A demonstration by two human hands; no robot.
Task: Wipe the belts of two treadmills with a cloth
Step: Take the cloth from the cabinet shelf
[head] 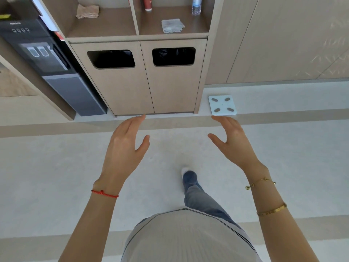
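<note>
Both hands are raised in front of the body, palms turned toward each other, and hold nothing. The left hand point(125, 146) has its fingers straight and close together, thumb spread; a red string bracelet point(104, 193) circles that wrist. The right hand point(233, 140) is likewise relaxed and released, fingers straight, with two gold bracelets point(272, 210) on the forearm.

The cloth point(172, 25) is pale grey, crumpled into a loose square. It lies well apart from both hands, on the shelf point(113, 27) of a wooden cabinet, in the right compartment near its front edge. Behind it in the same compartment stand a clear water bottle point(196, 5) toward the right wall and a red cup point(147, 3) toward the left wall. A second rag point(87, 11), beige and wrinkled, sits in the left compartment toward the back.

Below the shelf, two cabinet doors point(147, 78) each have a dark bin opening. A black water dispenser point(47, 59) stands just left of the cabinet. A white bathroom scale point(222, 105) lies on the pale grey floor point(56, 176) by the cabinet's right foot, beside wood-panelled walls. One shoe point(186, 172) steps forward.
</note>
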